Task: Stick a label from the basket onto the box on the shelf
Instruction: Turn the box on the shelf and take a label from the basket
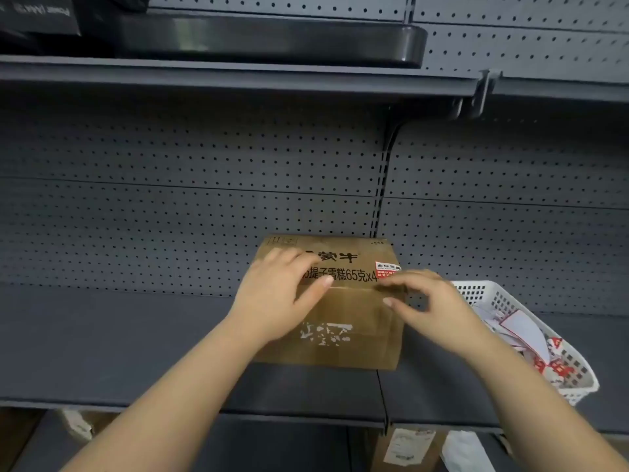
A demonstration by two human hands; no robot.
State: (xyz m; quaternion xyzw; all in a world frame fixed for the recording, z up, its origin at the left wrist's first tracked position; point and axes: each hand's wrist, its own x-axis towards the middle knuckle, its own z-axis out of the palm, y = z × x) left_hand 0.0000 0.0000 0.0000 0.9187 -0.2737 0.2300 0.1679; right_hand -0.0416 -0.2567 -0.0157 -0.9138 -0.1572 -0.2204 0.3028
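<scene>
A brown cardboard box [354,321] with black printed characters stands on the dark grey shelf [119,352]. A red-and-white label [387,268] sits on its top near the right edge. My left hand [275,298] lies flat on the box's top left, fingers spread. My right hand [432,301] hovers at the box's right top edge, fingertips just below the label, holding nothing that I can see. A white plastic basket [483,289] with several red-and-white labels [531,335] stands to the right of the box.
A pegboard back wall [204,199] rises behind the shelf. An upper shelf carries a black tray [272,42]. Below the shelf edge, other cartons [405,447] show on a lower level.
</scene>
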